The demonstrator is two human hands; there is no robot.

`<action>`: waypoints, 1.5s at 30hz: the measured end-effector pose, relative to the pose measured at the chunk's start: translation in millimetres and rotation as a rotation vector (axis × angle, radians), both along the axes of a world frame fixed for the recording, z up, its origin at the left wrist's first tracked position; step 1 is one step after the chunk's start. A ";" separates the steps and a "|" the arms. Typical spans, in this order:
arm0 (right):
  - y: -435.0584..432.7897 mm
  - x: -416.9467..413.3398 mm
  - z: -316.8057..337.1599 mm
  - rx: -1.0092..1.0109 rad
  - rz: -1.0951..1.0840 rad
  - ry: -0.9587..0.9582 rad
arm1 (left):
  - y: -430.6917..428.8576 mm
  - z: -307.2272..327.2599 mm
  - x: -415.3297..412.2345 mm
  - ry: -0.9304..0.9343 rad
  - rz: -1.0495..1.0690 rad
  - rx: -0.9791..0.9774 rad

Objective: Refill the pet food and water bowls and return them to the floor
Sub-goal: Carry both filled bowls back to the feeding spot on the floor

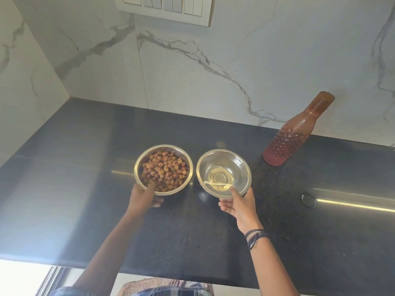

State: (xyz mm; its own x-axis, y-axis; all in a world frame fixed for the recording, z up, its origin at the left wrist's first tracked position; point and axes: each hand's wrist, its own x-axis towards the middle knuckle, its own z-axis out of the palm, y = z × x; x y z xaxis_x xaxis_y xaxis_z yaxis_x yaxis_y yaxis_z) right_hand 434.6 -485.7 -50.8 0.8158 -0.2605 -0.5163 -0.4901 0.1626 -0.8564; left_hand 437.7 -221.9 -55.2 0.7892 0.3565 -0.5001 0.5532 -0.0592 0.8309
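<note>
Two steel bowls stand side by side on the black counter (85,189). The food bowl (141,161) on the left is full of brown kibble. The water bowl (241,165) on the right holds a little clear water. My left hand (144,196) grips the near rim of the food bowl, thumb inside over the kibble. My right hand (237,205) holds the near rim of the water bowl, thumb on the rim and fingers underneath.
A reddish-brown water bottle (297,131) with a cap stands at the back right against the marble wall. A small dark round lid (308,199) lies on the counter at the right. A switch panel (164,9) is on the wall above. The counter's front edge is near my body.
</note>
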 end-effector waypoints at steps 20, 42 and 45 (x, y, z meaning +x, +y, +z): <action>26.4 -30.2 12.5 0.243 -0.075 -0.120 | 22.5 -3.1 -27.7 -0.170 -0.038 -0.354; 112.7 -136.7 55.2 0.275 0.491 -0.161 | 80.5 32.1 -262.3 -0.404 0.531 -0.278; 133.3 -158.8 57.8 0.280 0.600 -0.146 | 87.6 34.3 -309.0 -0.415 0.620 -0.248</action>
